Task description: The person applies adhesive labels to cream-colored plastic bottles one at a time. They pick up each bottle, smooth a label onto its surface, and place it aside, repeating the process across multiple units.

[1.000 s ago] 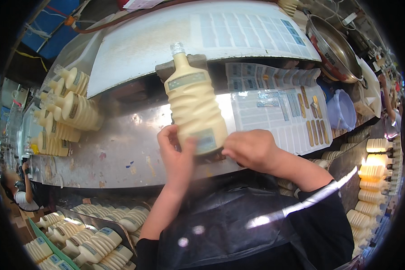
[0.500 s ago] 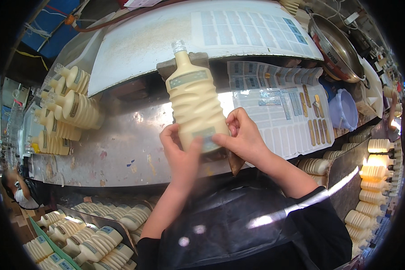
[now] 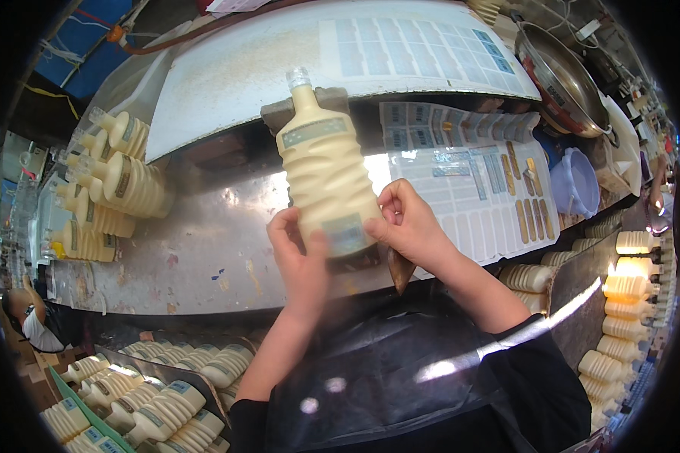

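A cream bottle (image 3: pixel 329 170) with wavy ridges and a clear glass neck lies with its neck away from me. Its shoulder rests on a grey-brown block (image 3: pixel 279 115). One label band sits near the shoulder, and a bluish label (image 3: pixel 345 233) near the base. My left hand (image 3: pixel 301 253) is closed round the base's left side, its blurred thumb at the label's left edge. My right hand (image 3: pixel 415 226) is at the lower right corner, its thumb by the label's right edge. A brown pointed tool (image 3: pixel 400 270) sticks out beneath my right hand, apparently held in it.
Similar bottles (image 3: pixel 132 185) are stacked at left, and more fill boxes (image 3: pixel 166 404) at lower left and lower right. Label sheets (image 3: pixel 468 181) lie right of the bottle. Beyond are a white board (image 3: pixel 242 68), a lavender bucket (image 3: pixel 576 183) and a metal pan (image 3: pixel 563 72). Someone sits at far left.
My left thumb has slid left, uncovering more of the lower label. My right thumb has shifted slightly right to the label's edge. The brown tool has moved a little with my right hand.
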Motion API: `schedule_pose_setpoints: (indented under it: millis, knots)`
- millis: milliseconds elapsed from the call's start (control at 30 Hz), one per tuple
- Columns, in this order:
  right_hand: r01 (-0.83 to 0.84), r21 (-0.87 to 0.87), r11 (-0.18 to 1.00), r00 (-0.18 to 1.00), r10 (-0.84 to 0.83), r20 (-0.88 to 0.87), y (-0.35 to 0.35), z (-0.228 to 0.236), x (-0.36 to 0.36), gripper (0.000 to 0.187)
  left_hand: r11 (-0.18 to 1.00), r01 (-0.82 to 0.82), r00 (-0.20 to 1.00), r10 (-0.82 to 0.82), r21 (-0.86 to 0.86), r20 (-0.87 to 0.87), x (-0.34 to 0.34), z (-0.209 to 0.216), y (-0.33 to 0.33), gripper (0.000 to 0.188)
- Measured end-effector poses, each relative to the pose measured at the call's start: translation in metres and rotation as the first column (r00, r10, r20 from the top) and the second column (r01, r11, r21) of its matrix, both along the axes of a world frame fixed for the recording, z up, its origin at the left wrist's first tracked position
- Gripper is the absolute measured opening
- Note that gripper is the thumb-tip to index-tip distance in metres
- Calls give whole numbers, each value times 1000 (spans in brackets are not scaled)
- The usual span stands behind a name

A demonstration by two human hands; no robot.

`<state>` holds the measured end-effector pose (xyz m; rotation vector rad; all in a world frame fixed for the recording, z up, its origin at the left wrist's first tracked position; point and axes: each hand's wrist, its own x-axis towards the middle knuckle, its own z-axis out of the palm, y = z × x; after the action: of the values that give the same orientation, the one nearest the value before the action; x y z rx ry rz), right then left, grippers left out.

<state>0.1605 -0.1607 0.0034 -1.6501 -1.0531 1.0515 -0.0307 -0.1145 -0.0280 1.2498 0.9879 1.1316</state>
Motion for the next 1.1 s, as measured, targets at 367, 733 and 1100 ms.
schedule_pose_setpoints:
  millis: [367,733,1100]
  knots:
    - [66,-3,998,991,-65,114,-1,3,-10,48,998,6,1000,-4,58,-30,2,0,-2,60]
    - [76,18,997,995,-77,66,-2,-4,-10,51,1000,-2,1000,2,24,-30,3,2,-1,59]
    - [-20,215,976,979,63,-196,10,44,10,24,992,83,986,-68,99,-151,0,6,-5,76]
